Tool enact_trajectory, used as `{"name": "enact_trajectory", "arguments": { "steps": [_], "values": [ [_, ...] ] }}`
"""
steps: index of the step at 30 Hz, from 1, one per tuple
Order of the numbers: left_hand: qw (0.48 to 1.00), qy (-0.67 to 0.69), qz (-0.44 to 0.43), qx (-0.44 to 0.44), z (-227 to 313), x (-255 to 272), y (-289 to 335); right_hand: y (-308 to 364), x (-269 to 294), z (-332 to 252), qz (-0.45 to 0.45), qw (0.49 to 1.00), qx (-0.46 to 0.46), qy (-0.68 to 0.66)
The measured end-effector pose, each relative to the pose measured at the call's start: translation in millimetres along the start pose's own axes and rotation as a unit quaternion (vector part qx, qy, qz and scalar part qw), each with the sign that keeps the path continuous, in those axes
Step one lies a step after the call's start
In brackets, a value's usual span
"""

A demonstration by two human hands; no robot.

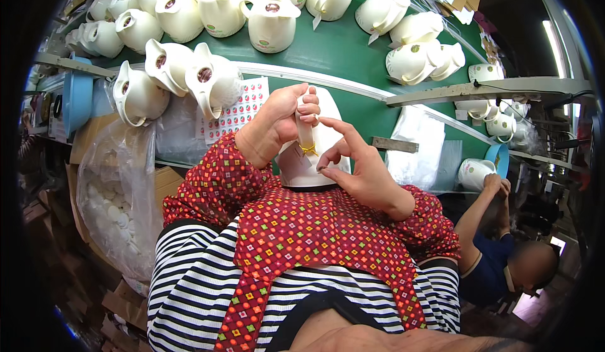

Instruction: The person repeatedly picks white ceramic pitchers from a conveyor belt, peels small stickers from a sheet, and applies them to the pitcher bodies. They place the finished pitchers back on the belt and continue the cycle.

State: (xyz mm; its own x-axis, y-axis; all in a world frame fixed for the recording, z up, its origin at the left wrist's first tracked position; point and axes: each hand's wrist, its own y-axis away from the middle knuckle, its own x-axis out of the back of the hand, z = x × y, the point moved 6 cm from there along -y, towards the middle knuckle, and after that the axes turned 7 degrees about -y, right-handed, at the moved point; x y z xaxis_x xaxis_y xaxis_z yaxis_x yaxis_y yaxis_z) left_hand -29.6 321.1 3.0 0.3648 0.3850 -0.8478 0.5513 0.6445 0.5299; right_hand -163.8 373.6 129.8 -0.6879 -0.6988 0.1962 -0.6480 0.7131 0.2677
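A cream-white insulated jug (331, 109) stands upright against my front at the near edge of the green bench. My left hand (277, 119) is wrapped around the upper part of its handle. A thin yellow tie (307, 149) is knotted around the handle lower down, with a small tag beside it. My right hand (365, 166) hovers at the jug's right side, thumb and fingers apart. Its index fingertip reaches close to my left fingers, and nothing shows in its grasp. Most of the jug's top is hidden behind my left hand.
Several finished-looking jugs (272, 24) fill the green bench (328, 50) beyond a rail. A sticker sheet (242, 109) lies left, clear bags (416, 138) right. A plastic bag of white discs (113, 207) stands lower left. At right, a co-worker handles another jug (474, 174).
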Motion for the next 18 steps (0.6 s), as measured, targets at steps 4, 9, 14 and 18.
{"name": "enact_trajectory", "arguments": {
  "steps": [4, 9, 14, 18],
  "values": [
    [1.0, 0.015, 0.007, -0.013, 5, -2, 0, -2, -10, 16, 0.017, 1.0, 0.003, -0.011],
    [1.0, 0.023, 0.002, -0.011, 6, 1, -3, -3, -15, 21, 0.025, 0.999, 0.019, -0.023],
    [1.0, 0.009, 0.007, -0.013, 9, 4, -3, -2, -19, 24, 0.052, 0.991, 0.076, 0.097],
    [1.0, 0.011, 0.007, -0.012, 8, 2, -2, 0, -22, 33, 0.061, 0.98, 0.123, 0.145]
  ]
}}
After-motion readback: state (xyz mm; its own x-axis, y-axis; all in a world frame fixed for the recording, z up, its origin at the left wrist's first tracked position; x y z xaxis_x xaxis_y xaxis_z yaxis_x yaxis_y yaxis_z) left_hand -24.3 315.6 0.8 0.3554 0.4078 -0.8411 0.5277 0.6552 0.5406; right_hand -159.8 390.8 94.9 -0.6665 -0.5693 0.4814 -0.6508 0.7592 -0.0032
